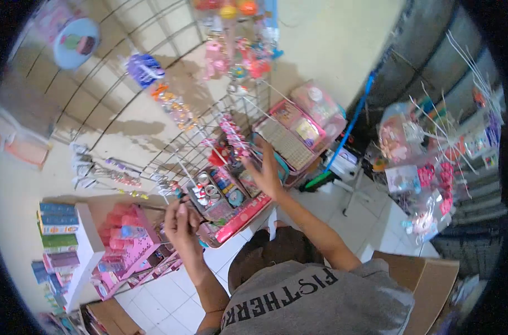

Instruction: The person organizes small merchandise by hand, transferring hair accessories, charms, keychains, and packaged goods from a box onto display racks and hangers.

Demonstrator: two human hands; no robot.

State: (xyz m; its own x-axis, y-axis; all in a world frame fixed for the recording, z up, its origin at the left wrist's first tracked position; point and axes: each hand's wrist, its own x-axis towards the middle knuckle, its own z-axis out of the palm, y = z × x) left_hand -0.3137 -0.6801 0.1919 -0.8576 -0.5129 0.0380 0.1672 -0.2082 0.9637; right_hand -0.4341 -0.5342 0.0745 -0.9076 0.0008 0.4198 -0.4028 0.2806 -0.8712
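Note:
My left hand (181, 226) is raised in front of the left end of a shelf basket, its fingers curled. A thin dark loop with a small green piece (216, 222) shows beside the fingers, but I cannot tell what the hand holds. My right hand (267, 174) reaches to a hanging strip of pink bow-like accessories (231, 131), thumb and fingers apart, fingertips close beside the strip. Between the hands a mesh cup (217, 209) with small red-and-white trinkets stands in the basket. A red bow-shaped item (217, 155) hangs just behind.
A wire grid rack (114, 84) with hooks of packaged trinkets covers the wall. Pink organizer boxes (290, 134) stand right of the basket. A white shelf (86, 245) with boxed goods is at left. A blue pole (354, 120), hanging-goods stand (441, 137) and cardboard box (427, 285) are at right.

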